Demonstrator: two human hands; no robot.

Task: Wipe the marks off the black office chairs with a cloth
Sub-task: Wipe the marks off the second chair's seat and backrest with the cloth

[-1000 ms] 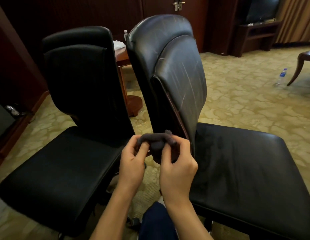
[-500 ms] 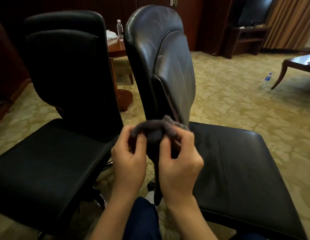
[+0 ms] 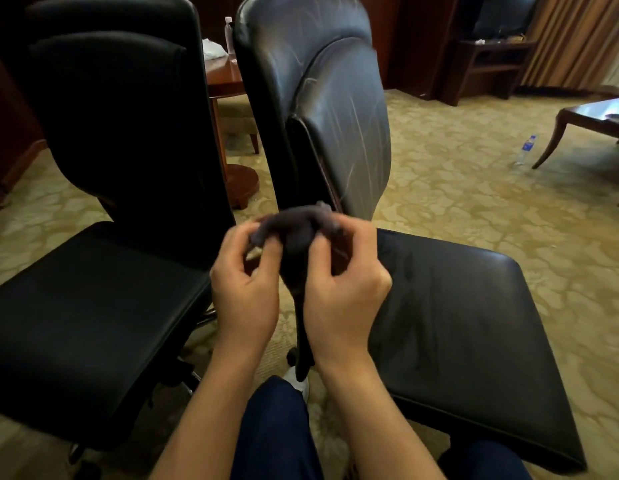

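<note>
You have 2 black office chairs in front of you: the left chair (image 3: pixel 103 188) and the right chair (image 3: pixel 321 109), whose backrest carries pale streaks. 1 dark cloth (image 3: pixel 294 233) hangs between them, pinched by your left hand (image 3: pixel 245 289) and right hand (image 3: pixel 342 292). 2 water bottles show, 1 on the carpet (image 3: pixel 525 148), its label unreadable
</note>
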